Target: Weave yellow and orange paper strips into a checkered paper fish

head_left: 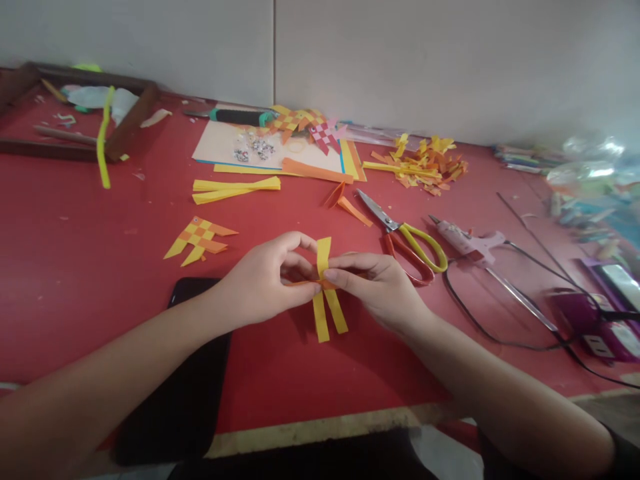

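My left hand and my right hand meet over the red table, both pinched on crossed paper strips. A folded yellow strip stands upright between the fingers, its two ends hanging down toward me. An orange strip runs sideways across it, held at both ends by my fingertips. A finished woven yellow-and-orange paper fish lies to the left of my left hand.
Yellow-handled scissors and a pink glue gun with its black cord lie to the right. Loose yellow strips, orange strips, paper scraps and more woven fish sit farther back. A black phone lies under my left forearm. A wooden frame is at back left.
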The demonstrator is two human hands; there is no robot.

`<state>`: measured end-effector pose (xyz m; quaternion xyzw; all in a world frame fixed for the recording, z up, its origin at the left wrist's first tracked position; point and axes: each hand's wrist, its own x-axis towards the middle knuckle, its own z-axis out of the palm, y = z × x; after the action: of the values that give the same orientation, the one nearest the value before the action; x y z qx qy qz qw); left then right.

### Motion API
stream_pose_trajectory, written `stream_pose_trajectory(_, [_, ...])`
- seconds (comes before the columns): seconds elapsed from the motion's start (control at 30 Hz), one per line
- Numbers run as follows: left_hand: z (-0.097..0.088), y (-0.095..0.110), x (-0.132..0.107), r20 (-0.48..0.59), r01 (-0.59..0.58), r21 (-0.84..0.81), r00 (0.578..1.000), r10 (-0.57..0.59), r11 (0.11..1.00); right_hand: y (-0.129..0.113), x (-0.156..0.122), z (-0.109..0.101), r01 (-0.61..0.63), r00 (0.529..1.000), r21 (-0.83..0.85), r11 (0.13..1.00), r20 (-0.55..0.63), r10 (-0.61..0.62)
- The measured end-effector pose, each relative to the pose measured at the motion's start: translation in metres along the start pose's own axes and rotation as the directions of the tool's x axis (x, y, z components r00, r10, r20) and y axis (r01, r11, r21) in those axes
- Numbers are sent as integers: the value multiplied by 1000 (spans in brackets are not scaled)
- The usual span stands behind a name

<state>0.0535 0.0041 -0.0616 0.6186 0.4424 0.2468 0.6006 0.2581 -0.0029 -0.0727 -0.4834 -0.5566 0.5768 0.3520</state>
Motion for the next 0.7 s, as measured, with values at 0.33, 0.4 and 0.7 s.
stream_pose_trajectory(0.33, [2, 2, 1, -25, 5, -24, 1000, -6, 1000, 4, -1, 1, 28, 998, 30, 999, -62, -26])
stream_pose_trajectory(0.4, [3, 1, 1, -15, 11, -41, 1000, -12, 999, 3, -1, 1, 13, 996, 24, 1000, -84, -11])
stream_pose_trajectory(0.7, [3, 1, 0, -27, 19, -46, 999, -20, 999, -1, -1, 5, 10, 993, 67, 998, -121, -1])
